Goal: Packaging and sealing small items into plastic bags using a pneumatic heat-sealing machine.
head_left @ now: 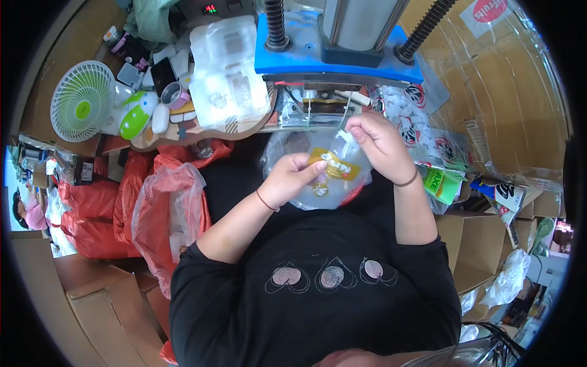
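Note:
My left hand [288, 178] is closed, its thumb and fingers pinching a yellow-gold printed plastic packet [335, 165]. To the right and a little farther off, my right hand [380, 142] is pinched around a small white piece [346, 135] whose kind I cannot make out. Under both hands, a clear plastic bag [287, 145] spreads over my lap, with something red showing at its lower right. Just beyond my fingers stands a press-like machine with a blue plate [342, 66]. Thin upright rods show on its lower part, close to my right fingertips.
A white-green fan [83, 103], a dark phone [164, 76] and a clear plastic tray [229, 76] occupy the bench at left. Red plastic bags [98, 211] sit lower left. White printed packets [406, 113] lie right of the machine. Cardboard boxes [474, 248] flank me.

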